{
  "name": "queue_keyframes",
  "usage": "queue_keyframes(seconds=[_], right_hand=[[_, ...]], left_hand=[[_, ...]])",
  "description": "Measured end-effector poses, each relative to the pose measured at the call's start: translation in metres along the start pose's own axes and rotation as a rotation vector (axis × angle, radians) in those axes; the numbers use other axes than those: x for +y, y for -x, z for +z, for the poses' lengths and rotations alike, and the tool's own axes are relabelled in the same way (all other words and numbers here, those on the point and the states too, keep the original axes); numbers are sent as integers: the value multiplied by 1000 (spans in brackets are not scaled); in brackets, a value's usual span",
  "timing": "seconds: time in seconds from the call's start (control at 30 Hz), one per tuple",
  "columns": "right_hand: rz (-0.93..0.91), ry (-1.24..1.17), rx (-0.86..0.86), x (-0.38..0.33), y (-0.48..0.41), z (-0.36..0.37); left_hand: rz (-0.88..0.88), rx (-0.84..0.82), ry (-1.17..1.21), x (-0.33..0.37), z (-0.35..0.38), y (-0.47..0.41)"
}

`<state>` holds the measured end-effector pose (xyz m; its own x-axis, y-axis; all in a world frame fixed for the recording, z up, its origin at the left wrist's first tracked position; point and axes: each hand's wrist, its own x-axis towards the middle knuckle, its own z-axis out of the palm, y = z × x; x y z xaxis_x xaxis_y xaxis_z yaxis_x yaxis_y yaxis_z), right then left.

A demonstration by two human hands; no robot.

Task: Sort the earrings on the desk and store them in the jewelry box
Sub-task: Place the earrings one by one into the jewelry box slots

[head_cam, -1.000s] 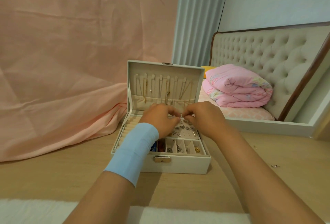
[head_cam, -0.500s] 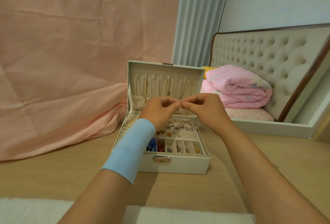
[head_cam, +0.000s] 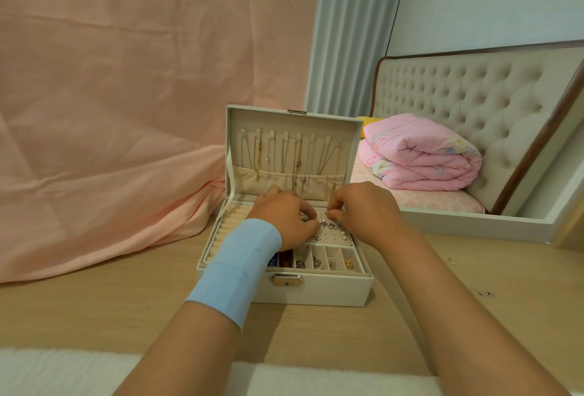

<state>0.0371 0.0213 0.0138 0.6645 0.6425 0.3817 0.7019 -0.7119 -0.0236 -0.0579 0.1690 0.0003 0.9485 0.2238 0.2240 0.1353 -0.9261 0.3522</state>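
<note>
A white jewelry box stands open on the wooden desk, necklaces hanging inside its raised lid. Its perforated earring panel holds several small silver and pearl earrings. My left hand, with a blue band on the wrist, rests over the panel's left part, fingers curled. My right hand is over the panel's right rear, thumb and forefinger pinched together at the panel surface; whatever they pinch is too small to see. Two loose earrings lie on the desk at the right, one silver, one gold.
A pink cloth drapes behind and left of the box. A bed with a tufted headboard and a folded pink quilt lies beyond the desk's right rear edge. A white fuzzy strip runs along the near edge.
Both hands were raised together in front of the lid half a second ago; now they have dropped back onto the earring panel and moved slightly apart.
</note>
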Motion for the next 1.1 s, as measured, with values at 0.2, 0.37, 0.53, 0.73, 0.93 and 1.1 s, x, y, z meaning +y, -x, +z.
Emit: queue_keyframes(seconds=[0.2,0.37,0.53,0.73,0.93,1.1], right_hand=[[21,-31,10,0,0,2],[-3,-76,-46,2,1,0],[28,-195,-93,6,1,1],[88,-450,14,18,4,-15],[75,-396,-14,80,27,-42],[240,-290,-121,143,67,-54]], left_hand=[[2,-7,9,-1,0,1],[4,-13,2,0,0,0],[7,-7,4,-1,0,0],[14,56,42,7,-5,1],[117,43,91,53,-5,2],[162,-90,135,119,24,-11]])
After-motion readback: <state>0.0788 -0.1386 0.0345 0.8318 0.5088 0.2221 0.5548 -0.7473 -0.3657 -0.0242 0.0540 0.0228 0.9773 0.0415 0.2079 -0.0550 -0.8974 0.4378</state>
